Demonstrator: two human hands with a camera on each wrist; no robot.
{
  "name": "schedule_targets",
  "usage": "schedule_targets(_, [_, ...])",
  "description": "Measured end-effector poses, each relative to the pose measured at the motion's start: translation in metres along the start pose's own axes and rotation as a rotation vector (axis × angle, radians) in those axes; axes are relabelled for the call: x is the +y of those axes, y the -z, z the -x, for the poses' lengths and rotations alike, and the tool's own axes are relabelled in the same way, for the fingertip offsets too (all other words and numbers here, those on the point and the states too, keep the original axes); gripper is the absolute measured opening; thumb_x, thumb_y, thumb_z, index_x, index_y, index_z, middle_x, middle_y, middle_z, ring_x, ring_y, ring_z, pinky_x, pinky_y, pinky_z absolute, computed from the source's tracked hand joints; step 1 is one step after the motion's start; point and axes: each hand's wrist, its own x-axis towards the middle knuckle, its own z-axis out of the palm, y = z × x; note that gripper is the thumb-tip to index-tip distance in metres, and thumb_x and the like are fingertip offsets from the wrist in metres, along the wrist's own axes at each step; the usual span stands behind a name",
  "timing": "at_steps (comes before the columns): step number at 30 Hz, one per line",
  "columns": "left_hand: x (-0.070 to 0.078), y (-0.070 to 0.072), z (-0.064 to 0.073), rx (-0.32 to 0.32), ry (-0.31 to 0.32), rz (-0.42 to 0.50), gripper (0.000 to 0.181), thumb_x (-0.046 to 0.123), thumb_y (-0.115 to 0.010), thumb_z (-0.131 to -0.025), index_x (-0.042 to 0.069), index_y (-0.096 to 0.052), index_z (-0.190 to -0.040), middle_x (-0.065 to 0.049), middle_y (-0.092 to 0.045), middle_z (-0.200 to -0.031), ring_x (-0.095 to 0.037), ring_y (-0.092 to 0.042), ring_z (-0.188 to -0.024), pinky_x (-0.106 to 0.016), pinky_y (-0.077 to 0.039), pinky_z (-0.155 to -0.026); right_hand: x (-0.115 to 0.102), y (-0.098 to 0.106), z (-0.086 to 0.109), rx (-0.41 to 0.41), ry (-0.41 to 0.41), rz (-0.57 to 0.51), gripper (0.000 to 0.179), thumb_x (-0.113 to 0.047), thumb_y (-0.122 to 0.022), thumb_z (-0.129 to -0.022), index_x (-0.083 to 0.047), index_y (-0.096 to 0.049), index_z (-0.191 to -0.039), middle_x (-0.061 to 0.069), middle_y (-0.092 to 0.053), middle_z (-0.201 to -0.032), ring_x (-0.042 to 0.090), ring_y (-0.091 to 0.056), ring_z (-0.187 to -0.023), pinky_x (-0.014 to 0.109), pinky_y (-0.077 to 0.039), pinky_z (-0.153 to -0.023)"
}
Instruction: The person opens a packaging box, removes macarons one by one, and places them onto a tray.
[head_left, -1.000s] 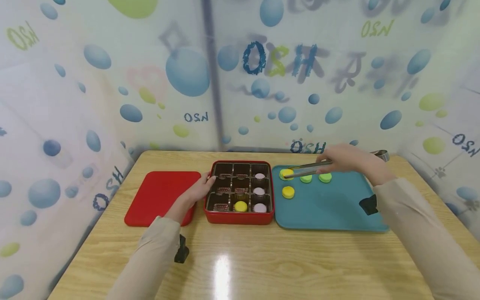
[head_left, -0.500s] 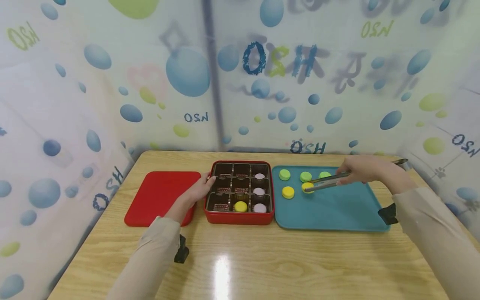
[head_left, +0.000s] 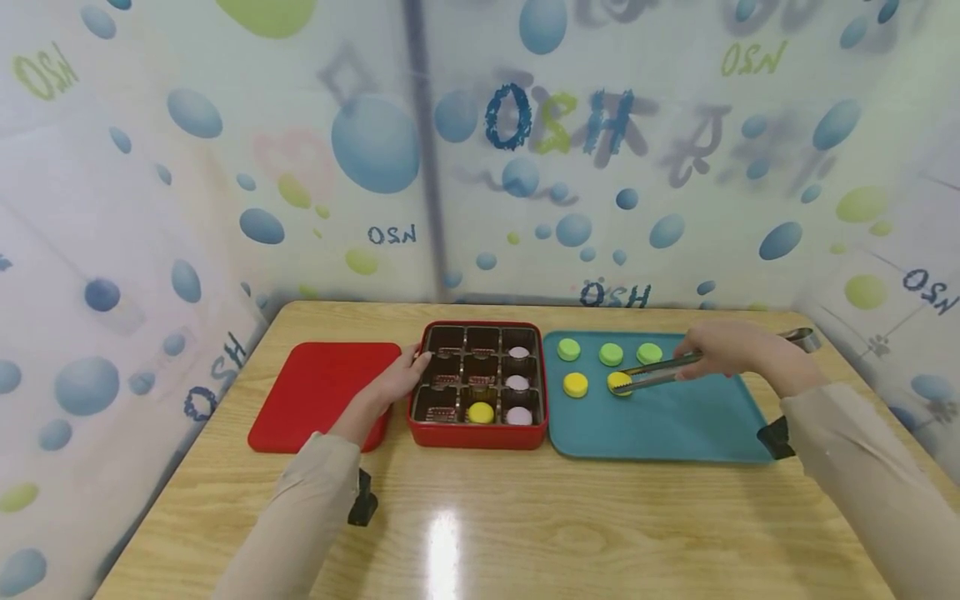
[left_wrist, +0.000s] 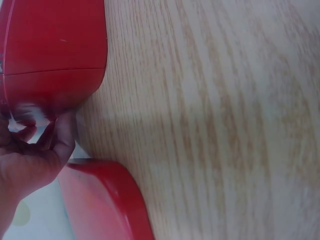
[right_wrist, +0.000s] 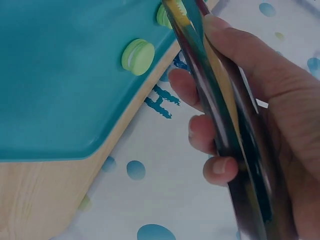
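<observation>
My right hand [head_left: 723,348] grips metal tongs [right_wrist: 220,100], thumb on one arm and fingers round the other. The tong tips are at a yellow macaron [head_left: 618,382] on the blue tray [head_left: 675,429]; whether they squeeze it I cannot tell. Another yellow macaron [head_left: 575,385] lies to its left, and behind them sit three green macarons [head_left: 611,354]. My left hand [head_left: 401,375] holds the left wall of the red divided box [head_left: 480,435], thumb at the rim. Lilac macarons [head_left: 518,382] fill the box's right column; one yellow macaron [head_left: 481,412] sits front middle.
A red lid [head_left: 322,400] lies flat left of the box, close to my left forearm. The tray stands directly against the box's right side. A printed curtain [head_left: 480,208] closes off the wooden table [head_left: 480,517] at the back.
My right hand moved right with the tongs, carrying the yellow macaron from atop the back-left green macaron to the tray, beside the other yellow one. The left hand stayed at the box.
</observation>
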Motion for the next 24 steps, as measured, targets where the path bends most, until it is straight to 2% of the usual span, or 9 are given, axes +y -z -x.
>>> schedule_targets(9, [0.0005, 0.0, 0.001, -0.007, 0.002, 0.016, 0.058, 0.029, -0.026, -0.101, 0.001, -0.004, -0.146, -0.025, -0.03, -0.141, -0.034, -0.027, -0.133, -0.05, -0.02, -0.111, -0.0067, -0.0008, -0.0001, 0.023, -0.036, 0.104, 0.062, -0.048, -0.062, -0.08, 0.0, -0.059, -0.119, 0.013, -0.066, -0.103, 0.007, -0.056, -0.052, 0.026, -0.045, -0.052])
schedule_targets(14, [-0.0004, -0.0001, 0.0018, -0.006, 0.008, 0.016, 0.058, 0.03, -0.026, -0.101, 0.002, -0.003, -0.146, -0.024, -0.029, -0.142, -0.034, -0.027, -0.134, -0.05, -0.02, -0.111, -0.0039, 0.0009, 0.0009, 0.021, -0.022, 0.042, 0.066, -0.047, -0.064, -0.079, 0.005, -0.056, -0.119, 0.014, -0.066, -0.101, 0.007, -0.058, -0.057, 0.027, -0.047, -0.055])
schedule_targets(19, [0.0003, 0.0, 0.0025, -0.004, 0.012, 0.02, 0.058, 0.031, -0.027, -0.101, 0.003, -0.004, -0.146, -0.022, -0.029, -0.143, -0.033, -0.024, -0.135, -0.05, -0.019, -0.111, -0.003, 0.0031, 0.0013, 0.011, -0.029, -0.048, 0.072, -0.05, -0.063, -0.079, 0.008, -0.053, -0.121, 0.005, -0.066, -0.089, 0.009, -0.057, -0.058, 0.026, -0.047, -0.054])
schedule_targets(24, [0.0005, -0.0001, 0.0014, 0.001, 0.007, 0.019, 0.058, 0.031, -0.027, -0.101, 0.002, -0.006, -0.146, -0.022, -0.029, -0.142, -0.032, -0.025, -0.135, -0.049, -0.02, -0.111, -0.0083, 0.0061, -0.0017, 0.089, 0.0, 0.029, 0.064, -0.048, -0.064, -0.079, 0.005, -0.059, -0.115, 0.004, -0.066, -0.093, 0.011, -0.059, -0.071, 0.033, -0.049, -0.062])
